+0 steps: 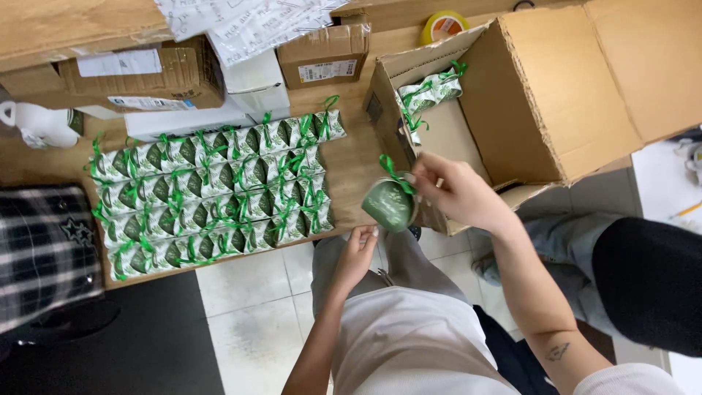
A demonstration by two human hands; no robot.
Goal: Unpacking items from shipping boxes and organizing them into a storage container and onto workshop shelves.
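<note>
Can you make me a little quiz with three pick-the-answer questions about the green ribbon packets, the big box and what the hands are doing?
1. Where do most of the small green and white leaf-print packets with green ribbons lie?
A. In rows on the wooden table
B. On the white tiled floor
C. On the person's lap

2. What colour are the ribbons on the packets?
A. Red
B. Green
C. Blue

3. What is the right hand doing?
A. Resting flat and empty on the table
B. Holding one small green packet by its ribbon
C. Writing on a paper

Answers:
1. A, the packets sit in neat rows on the wooden table.
2. B, every bow is bright green.
3. B, the fingers pinch the packet at its bow, close by the open brown cardboard box, while the left hand hangs just below it, holding nothing.
</note>
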